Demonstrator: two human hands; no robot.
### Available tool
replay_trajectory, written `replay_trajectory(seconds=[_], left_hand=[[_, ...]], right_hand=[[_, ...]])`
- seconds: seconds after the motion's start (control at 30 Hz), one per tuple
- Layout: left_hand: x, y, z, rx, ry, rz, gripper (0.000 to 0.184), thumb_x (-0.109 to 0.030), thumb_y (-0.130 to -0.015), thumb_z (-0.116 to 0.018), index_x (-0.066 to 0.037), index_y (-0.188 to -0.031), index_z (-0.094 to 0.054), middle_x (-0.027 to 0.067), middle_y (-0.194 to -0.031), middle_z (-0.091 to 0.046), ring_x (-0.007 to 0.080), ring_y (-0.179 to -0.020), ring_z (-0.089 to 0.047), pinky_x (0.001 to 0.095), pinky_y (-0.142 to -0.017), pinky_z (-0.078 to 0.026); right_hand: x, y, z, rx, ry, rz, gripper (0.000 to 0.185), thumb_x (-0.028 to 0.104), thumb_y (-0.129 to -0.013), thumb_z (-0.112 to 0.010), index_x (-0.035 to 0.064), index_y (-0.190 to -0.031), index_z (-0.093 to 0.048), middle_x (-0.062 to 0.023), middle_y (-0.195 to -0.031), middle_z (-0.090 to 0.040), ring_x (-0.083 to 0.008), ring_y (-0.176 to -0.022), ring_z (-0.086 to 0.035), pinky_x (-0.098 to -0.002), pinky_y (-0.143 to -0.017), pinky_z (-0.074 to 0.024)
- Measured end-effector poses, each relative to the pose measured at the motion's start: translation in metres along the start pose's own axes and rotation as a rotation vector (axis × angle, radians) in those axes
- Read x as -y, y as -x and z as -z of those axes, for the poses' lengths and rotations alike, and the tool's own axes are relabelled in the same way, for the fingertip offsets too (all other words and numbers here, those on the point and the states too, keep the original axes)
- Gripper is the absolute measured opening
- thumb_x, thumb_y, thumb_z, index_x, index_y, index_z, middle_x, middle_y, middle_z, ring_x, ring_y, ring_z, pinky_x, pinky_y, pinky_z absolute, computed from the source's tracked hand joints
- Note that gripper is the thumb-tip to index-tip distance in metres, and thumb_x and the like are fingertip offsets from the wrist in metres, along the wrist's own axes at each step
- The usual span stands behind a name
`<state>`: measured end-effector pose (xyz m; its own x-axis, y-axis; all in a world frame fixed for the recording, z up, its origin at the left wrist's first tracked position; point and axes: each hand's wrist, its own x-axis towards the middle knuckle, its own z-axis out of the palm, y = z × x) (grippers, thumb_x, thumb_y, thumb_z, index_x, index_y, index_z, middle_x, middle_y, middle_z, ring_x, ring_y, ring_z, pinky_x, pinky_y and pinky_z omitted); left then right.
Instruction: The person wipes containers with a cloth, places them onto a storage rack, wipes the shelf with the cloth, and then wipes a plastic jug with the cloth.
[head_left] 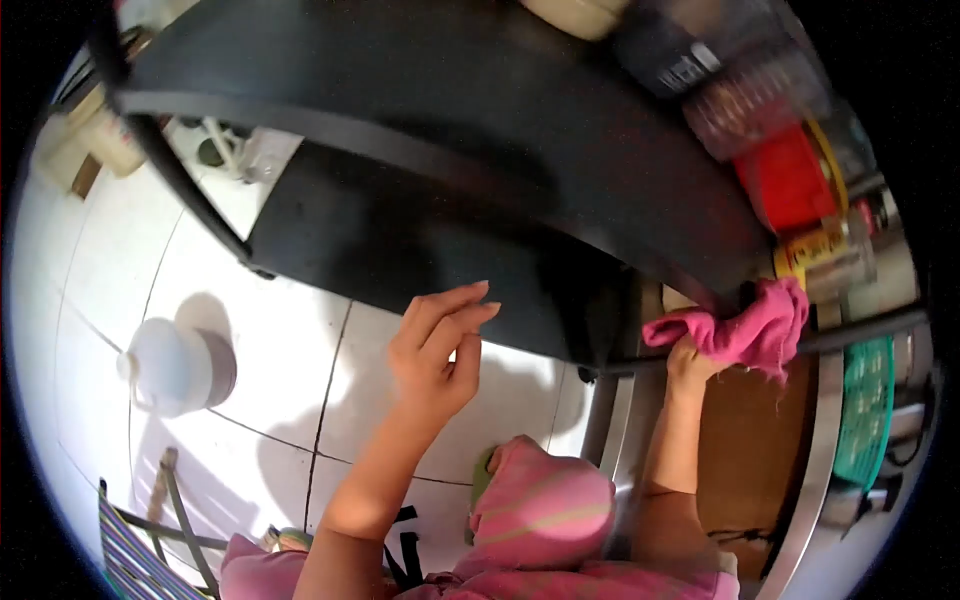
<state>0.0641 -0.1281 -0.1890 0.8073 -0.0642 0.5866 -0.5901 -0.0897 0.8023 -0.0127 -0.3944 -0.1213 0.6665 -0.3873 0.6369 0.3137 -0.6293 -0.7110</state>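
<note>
A pink cloth point(765, 325) is bunched in my right hand point(692, 362), at the right end of a black shelf point(450, 90) by its front rail. The cloth hides most of the fingers. My left hand point(435, 345) is raised in front of the lower black shelf point(340, 220), its fingers loosely bent and apart, with nothing in it.
A translucent jug point(172, 367) stands on the white tiled floor point(270, 400) at left. Packages and a red item point(790, 180) sit at the upper right. A teal basket point(868, 410) is at far right, and a striped folding chair point(140, 550) at lower left.
</note>
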Motion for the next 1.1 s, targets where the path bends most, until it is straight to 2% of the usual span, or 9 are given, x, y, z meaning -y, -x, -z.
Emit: replay_trajectory(seconds=[0.1,0.2,0.23,0.27,0.43,0.83,0.93,1.0,1.1], left_hand=[[0.001,-0.011,0.025,-0.257,-0.121,-0.131,0.021,0.010,-0.078,-0.057,0.000,-0.094,-0.065,0.0170,-0.109,-0.064,0.0282,-0.097,-0.060,0.0338,-0.086,-0.046],[0.000,-0.025,0.046,-0.451,-0.138,-0.091,0.021,0.008,-0.081,-0.058,0.001,-0.101,-0.062,0.0185,-0.114,-0.060,0.0283,-0.104,-0.058,0.0343,-0.092,-0.044],[0.005,-0.030,0.054,-0.485,-0.191,-0.131,0.024,0.006,-0.084,-0.057,0.002,-0.107,-0.058,0.0183,-0.120,-0.055,0.0278,-0.108,-0.056,0.0354,-0.096,-0.041],[0.009,-0.034,0.060,-0.525,-0.179,-0.113,0.026,0.005,-0.086,-0.055,0.000,-0.111,-0.055,0.0169,-0.123,-0.053,0.0253,-0.108,-0.056,0.0347,-0.095,-0.043],[0.007,-0.053,0.081,-0.783,0.042,-0.053,0.031,0.002,-0.085,-0.058,0.001,-0.115,-0.055,0.0186,-0.120,-0.056,0.0255,-0.108,-0.055,0.0310,-0.084,-0.046],[0.021,-0.044,0.097,-0.577,-0.002,0.015,0.019,0.005,-0.081,-0.057,-0.003,-0.097,-0.064,0.0142,-0.111,-0.061,0.0270,-0.101,-0.058,0.0350,-0.088,-0.047],[0.032,-0.045,0.100,-0.655,-0.048,0.014,0.023,0.009,-0.078,-0.058,-0.004,-0.095,-0.067,0.0110,-0.109,-0.062,0.0221,-0.091,-0.057,0.0299,-0.075,-0.048],[0.032,-0.042,0.110,-0.660,0.041,0.135,0.019,0.007,-0.082,-0.056,-0.002,-0.097,-0.064,0.0138,-0.113,-0.059,0.0243,-0.103,-0.058,0.0339,-0.089,-0.046],[0.037,-0.047,0.131,-0.758,0.022,0.071,0.019,0.006,-0.086,-0.053,-0.001,-0.102,-0.062,0.0132,-0.116,-0.058,0.0213,-0.103,-0.057,0.0299,-0.087,-0.046]], right_hand=[[0.088,-0.049,-0.083,-0.031,0.912,0.667,0.062,0.027,-0.053,-0.081,0.0022,-0.107,-0.060,-0.0185,-0.118,-0.053,-0.0321,-0.110,-0.049,-0.0498,-0.094,-0.0361],[0.076,-0.031,-0.183,0.163,0.163,0.351,0.054,0.020,-0.078,-0.071,0.0047,-0.125,-0.049,-0.0134,-0.119,-0.054,-0.0313,-0.111,-0.051,-0.0468,-0.102,-0.0378],[0.089,-0.032,-0.208,0.304,0.903,0.916,0.046,0.019,-0.084,-0.064,0.0045,-0.125,-0.049,-0.0149,-0.121,-0.053,-0.0324,-0.114,-0.050,-0.0442,-0.100,-0.0406],[0.090,-0.031,-0.257,0.354,0.363,0.675,0.058,0.010,-0.071,-0.070,0.0036,-0.126,-0.054,-0.0195,-0.123,-0.053,-0.0384,-0.120,-0.046,-0.0448,-0.104,-0.0375],[0.167,-0.061,-0.346,-0.034,0.599,1.165,0.024,0.015,-0.073,-0.062,0.0098,-0.097,-0.063,-0.0065,-0.083,-0.053,-0.0239,-0.081,-0.055,-0.0346,-0.074,-0.0445],[0.041,-0.029,-0.120,-0.239,0.448,0.207,0.050,0.025,-0.090,-0.063,-0.0020,-0.130,-0.049,-0.0182,-0.124,-0.055,-0.0266,-0.104,-0.059,-0.0377,-0.089,-0.0492],[0.067,-0.035,-0.176,-0.351,0.790,0.848,0.046,0.028,-0.079,-0.074,0.0039,-0.114,-0.056,-0.0125,-0.122,-0.055,-0.0315,-0.103,-0.059,-0.0421,-0.083,-0.0495],[0.069,-0.034,-0.226,-0.160,0.456,0.521,0.048,0.022,-0.080,-0.070,0.0084,-0.123,-0.055,-0.0139,-0.126,-0.054,-0.0336,-0.098,-0.060,-0.0399,-0.080,-0.0490],[0.174,-0.043,-0.311,0.035,0.901,0.959,0.059,0.019,-0.076,-0.068,0.0144,-0.133,-0.054,-0.0151,-0.130,-0.052,-0.0367,-0.097,-0.060,-0.0441,-0.085,-0.0447]])
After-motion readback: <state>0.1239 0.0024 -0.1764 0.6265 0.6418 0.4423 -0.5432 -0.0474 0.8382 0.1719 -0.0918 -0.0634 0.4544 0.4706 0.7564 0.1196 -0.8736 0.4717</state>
